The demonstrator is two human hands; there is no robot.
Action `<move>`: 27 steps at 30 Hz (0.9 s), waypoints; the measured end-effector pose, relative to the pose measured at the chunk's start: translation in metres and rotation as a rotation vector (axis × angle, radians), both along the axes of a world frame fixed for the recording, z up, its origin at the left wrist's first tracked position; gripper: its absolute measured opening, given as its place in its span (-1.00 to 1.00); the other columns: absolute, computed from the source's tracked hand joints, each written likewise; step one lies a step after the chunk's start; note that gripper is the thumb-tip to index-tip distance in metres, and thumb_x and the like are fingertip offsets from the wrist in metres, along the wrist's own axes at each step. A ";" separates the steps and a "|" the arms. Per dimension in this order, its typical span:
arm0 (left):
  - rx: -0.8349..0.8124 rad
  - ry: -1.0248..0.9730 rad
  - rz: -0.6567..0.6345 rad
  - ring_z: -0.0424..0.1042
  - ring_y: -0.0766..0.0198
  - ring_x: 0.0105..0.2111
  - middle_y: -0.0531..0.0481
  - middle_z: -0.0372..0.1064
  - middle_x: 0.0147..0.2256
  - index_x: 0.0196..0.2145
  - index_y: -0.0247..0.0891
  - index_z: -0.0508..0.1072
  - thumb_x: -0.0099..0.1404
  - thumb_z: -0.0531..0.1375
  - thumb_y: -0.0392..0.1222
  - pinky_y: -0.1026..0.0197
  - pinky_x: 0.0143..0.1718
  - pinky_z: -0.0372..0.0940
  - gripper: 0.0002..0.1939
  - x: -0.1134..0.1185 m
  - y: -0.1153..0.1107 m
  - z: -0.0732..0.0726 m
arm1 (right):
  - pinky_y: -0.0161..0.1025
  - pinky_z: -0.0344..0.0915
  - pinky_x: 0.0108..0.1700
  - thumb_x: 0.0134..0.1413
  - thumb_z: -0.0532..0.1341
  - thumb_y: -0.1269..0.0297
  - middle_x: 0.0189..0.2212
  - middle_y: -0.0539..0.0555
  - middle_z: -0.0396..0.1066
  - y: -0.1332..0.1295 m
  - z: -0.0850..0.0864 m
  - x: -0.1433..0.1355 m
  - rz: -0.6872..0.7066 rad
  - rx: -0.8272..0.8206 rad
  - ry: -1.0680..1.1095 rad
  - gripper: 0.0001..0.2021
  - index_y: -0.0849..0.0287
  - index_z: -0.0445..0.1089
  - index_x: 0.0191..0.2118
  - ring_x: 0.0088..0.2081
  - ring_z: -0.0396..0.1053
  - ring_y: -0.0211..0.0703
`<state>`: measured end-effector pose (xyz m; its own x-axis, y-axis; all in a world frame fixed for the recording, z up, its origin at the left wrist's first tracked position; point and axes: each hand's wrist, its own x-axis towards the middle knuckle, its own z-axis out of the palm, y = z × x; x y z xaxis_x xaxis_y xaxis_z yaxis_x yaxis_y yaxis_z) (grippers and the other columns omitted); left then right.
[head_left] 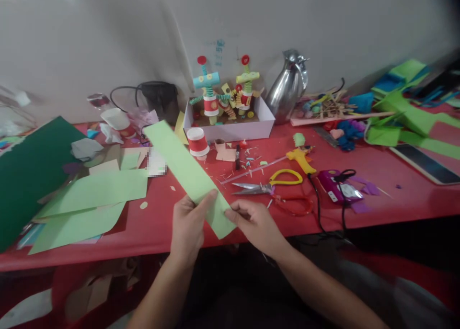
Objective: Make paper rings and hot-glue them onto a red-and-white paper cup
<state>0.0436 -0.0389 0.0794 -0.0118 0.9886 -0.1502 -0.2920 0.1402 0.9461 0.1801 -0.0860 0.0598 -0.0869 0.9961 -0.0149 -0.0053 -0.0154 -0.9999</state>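
A long strip of light green paper is held at a slant above the table's front edge. My left hand grips it near its lower end, thumb on top and fingers underneath. On the strip's right edge, my right hand pinches the paper between thumb and fingers. Just beyond the right hand lie scissors with one yellow and one red handle, blades pointing left. A yellow glue gun rests behind them, a clear glue stick reaching out to its left.
Light green sheets and a dark green board lie left. Behind are a red-and-white paper cup, a white box of paper-cup figures and a steel jug. A purple box with cords and a phone are right.
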 end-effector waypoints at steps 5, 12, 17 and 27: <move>0.077 -0.037 0.330 0.54 0.29 -0.38 -0.05 0.59 -0.34 -0.31 -0.31 0.61 0.00 0.48 -0.13 0.30 -0.30 0.43 -0.70 -0.025 0.014 0.003 | -0.25 0.37 -0.34 0.24 0.18 0.07 -0.50 0.04 0.54 -0.007 -0.008 0.024 0.048 -0.036 -0.206 -0.71 0.14 0.42 -0.41 -0.44 0.50 -0.14; 0.157 -0.024 0.358 0.50 0.33 -0.24 0.02 0.54 -0.20 -0.14 -0.20 0.54 0.08 0.44 -0.16 0.34 -0.19 0.40 -0.64 -0.066 0.026 -0.001 | 0.22 0.31 0.06 -0.02 0.09 0.40 -0.05 0.44 0.47 0.009 -0.044 0.142 -0.200 0.284 -1.251 -0.55 0.38 0.38 0.04 0.01 0.41 0.33; 0.203 -0.030 0.271 0.45 0.37 -0.29 0.04 0.48 -0.21 -0.11 -0.18 0.43 0.07 0.43 -0.23 0.38 -0.32 0.35 -0.57 -0.077 0.029 0.017 | 0.21 0.35 0.06 -0.07 0.10 0.40 0.03 0.40 0.44 0.024 -0.059 0.170 0.010 0.401 -1.376 -0.47 0.34 0.36 0.10 0.07 0.39 0.32; 0.225 0.182 0.318 0.24 0.44 -0.59 0.16 0.34 -0.49 -0.10 -0.18 0.29 0.09 0.39 -0.15 0.38 -0.63 0.08 -0.53 -0.097 0.048 0.034 | 0.08 0.37 0.12 0.17 0.18 0.18 0.14 0.21 0.42 -0.016 -0.052 0.146 -0.042 0.216 -0.823 -0.48 0.03 0.29 0.25 0.13 0.40 0.14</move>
<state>-0.0529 0.0091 0.1138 -0.3276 0.9393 0.1017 -0.1127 -0.1457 0.9829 0.3259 -0.1017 0.0073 -0.0944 0.9865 0.1336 0.7284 0.1599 -0.6662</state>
